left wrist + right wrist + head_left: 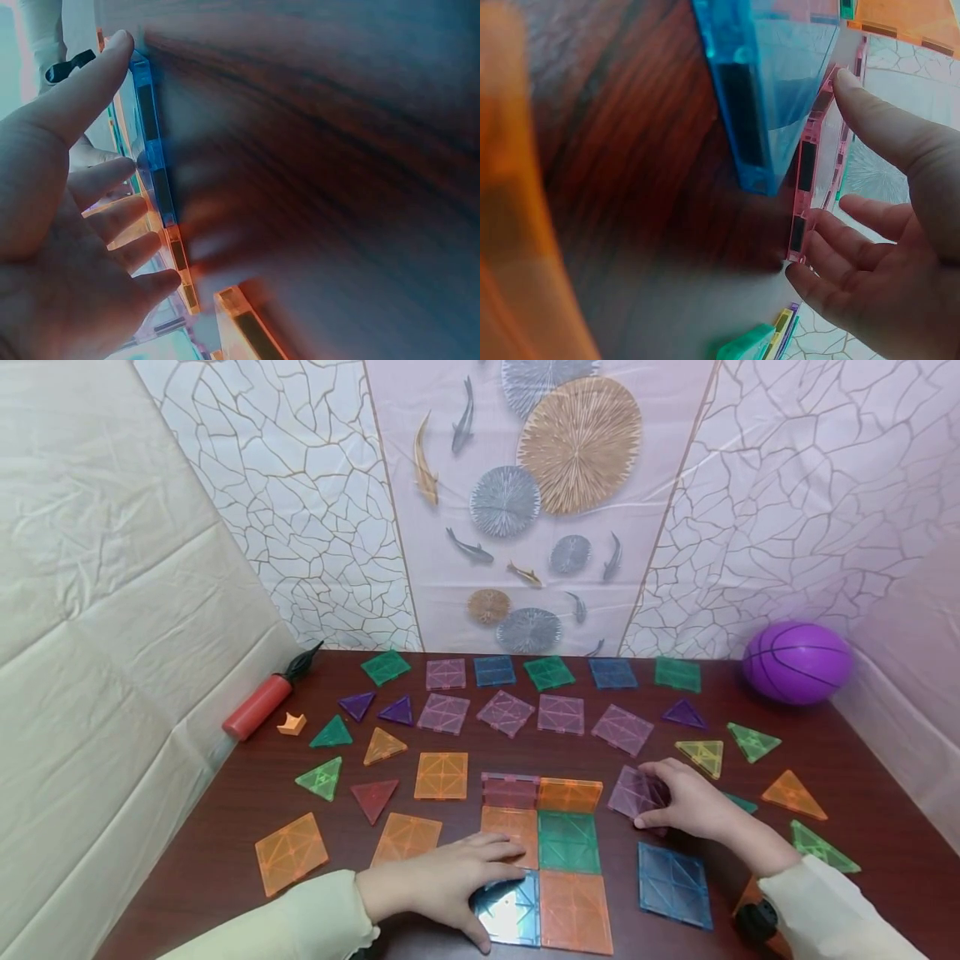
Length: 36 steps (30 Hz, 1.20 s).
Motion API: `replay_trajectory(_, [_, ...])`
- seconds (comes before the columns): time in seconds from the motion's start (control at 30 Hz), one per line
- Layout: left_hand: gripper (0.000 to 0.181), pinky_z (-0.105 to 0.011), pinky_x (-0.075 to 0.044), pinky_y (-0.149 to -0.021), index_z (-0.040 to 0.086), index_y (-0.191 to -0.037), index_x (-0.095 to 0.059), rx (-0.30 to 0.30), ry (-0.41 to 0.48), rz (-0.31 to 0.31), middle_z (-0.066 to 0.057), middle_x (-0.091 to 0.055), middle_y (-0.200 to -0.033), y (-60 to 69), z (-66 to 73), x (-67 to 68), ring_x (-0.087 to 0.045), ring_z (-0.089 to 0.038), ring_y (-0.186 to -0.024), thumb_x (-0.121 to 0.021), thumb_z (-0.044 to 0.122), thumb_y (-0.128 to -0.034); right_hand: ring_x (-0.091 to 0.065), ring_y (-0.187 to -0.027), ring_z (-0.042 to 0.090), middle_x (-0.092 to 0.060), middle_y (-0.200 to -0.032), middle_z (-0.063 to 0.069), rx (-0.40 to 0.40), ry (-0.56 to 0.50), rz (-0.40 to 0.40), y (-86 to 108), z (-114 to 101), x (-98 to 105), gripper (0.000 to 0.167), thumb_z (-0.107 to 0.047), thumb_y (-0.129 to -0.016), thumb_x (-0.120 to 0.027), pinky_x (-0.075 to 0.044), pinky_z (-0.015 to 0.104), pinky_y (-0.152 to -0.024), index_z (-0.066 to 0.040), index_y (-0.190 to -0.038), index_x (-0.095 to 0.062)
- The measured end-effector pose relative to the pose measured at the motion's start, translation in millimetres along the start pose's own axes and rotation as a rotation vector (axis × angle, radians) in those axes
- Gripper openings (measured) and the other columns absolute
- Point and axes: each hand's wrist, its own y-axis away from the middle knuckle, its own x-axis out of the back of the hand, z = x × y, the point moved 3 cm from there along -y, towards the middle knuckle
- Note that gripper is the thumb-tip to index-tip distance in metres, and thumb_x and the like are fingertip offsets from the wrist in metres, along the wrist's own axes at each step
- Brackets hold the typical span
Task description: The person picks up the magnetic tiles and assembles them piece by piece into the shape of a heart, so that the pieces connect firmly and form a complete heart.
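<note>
My left hand lies spread over the left side of a flat block of four square tiles, its fingers on an orange tile and a blue tile. A green tile and another orange tile form the right side. Along the back edge a purple tile and an orange tile stand upright. To the right, my right hand holds a loose purple tile by its edges; the right wrist view shows thumb and fingers curved at the pink-purple tile.
A blue tile lies right of the block. Several orange squares, like one, and coloured triangles lie around. Purple, blue and green squares line the back. A red pump lies back left, a purple ball back right.
</note>
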Motion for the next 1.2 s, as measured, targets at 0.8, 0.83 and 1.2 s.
replay_trajectory(0.8, [0.081, -0.040, -0.028, -0.114, 0.017, -0.146, -0.044, 0.107, 0.057, -0.038, -0.002, -0.027, -0.157, -32.9, -41.5, 20.7, -0.020, -0.023, -0.145, -0.079, 0.044, -0.0777, -0.042, -0.082, 0.020, -0.048, -0.095, 0.010, -0.030, 0.019, 0.075, -9.4, -5, 1, 0.088, -0.036, -0.062, -0.090, -0.038, 0.030, -0.065, 0.013, -0.125, -0.054])
replay_trajectory(0.83, [0.081, -0.040, -0.028, -0.114, 0.017, -0.146, -0.044, 0.116, 0.063, -0.039, -0.002, -0.027, -0.157, -33.9, -43.3, 21.4, -0.019, -0.023, -0.146, -0.079, 0.043, -0.0776, -0.042, -0.080, 0.020, -0.047, -0.094, 0.011, -0.030, 0.016, 0.083, -9.9, -5, 1, 0.085, -0.034, -0.064, -0.090, -0.037, 0.031, -0.064, 0.013, -0.125, -0.055])
replay_trajectory(1.2, [0.080, -0.040, -0.027, -0.114, 0.017, -0.145, -0.046, 0.135, 0.067, -0.036, -0.003, -0.028, -0.157, -38.1, -46.3, 26.2, -0.020, -0.023, -0.145, -0.080, 0.042, -0.0763, -0.058, -0.105, 0.045, -0.057, -0.119, 0.033, -0.160, -0.040, 0.107, -17.9, -9, 4, 0.062, -0.021, -0.084, -0.075, -0.050, 0.054, -0.081, 0.012, -0.129, -0.048])
